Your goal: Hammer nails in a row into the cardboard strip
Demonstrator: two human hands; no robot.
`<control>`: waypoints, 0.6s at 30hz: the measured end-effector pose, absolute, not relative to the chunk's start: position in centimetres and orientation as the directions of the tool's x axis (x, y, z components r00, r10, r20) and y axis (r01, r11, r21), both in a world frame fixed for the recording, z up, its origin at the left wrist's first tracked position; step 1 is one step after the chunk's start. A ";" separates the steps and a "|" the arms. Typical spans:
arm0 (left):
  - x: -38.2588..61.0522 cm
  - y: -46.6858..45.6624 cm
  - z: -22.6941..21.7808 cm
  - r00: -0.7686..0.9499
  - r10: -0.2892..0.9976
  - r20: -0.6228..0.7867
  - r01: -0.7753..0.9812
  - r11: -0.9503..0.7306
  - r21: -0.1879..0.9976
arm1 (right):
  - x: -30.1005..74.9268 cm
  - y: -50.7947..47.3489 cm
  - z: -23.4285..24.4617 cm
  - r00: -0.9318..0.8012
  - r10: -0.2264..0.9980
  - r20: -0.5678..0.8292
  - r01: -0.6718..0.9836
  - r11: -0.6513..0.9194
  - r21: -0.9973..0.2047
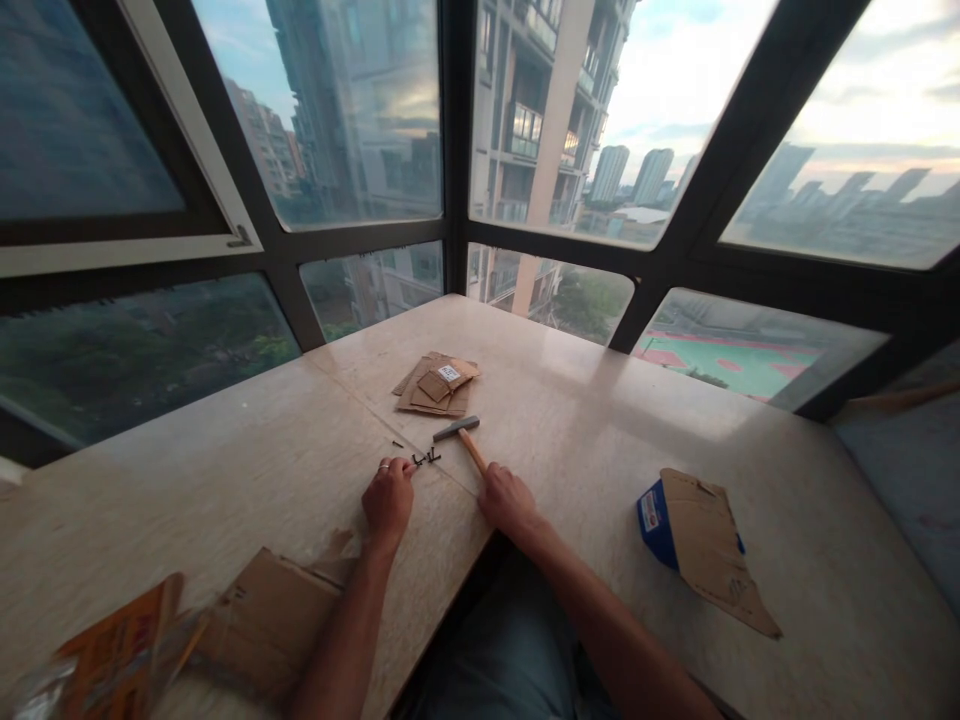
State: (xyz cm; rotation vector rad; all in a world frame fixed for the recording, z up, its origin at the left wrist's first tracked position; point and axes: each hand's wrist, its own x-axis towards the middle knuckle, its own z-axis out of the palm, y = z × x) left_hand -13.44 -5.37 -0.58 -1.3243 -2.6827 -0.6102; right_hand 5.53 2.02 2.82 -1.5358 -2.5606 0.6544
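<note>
Wood-handled hammer (472,452) clasped in right hand (507,496); likely selecting dark fasteners (433,456) with left hand (388,497), cannot tell if pinching 1; probably needs precision next.

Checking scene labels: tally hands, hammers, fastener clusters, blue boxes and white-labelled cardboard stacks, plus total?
Hands: 2, left hand and right hand
Hammer: 1
Fastener cluster: 1 (pieces too small to count reliably)
Blue box: 1
White-labelled cardboard stack: 1
Total: 6
</note>
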 end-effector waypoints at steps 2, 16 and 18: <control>-13.4 -5.4 -0.5 -0.623 0.740 0.251 0.775 0.543 0.324 | 5.5 2.4 2.8 -0.477 0.868 -0.137 0.817 0.381 -0.434; -13.6 -5.3 -0.1 -0.670 0.713 0.207 0.714 0.545 0.439 | 11.8 -1.7 5.7 -0.388 0.922 -0.017 0.408 0.155 -0.900; -13.6 -5.3 0.0 -0.686 0.701 0.195 0.695 0.553 0.460 | 13.3 -3.1 6.2 -0.380 0.919 -0.103 0.217 -0.019 -0.976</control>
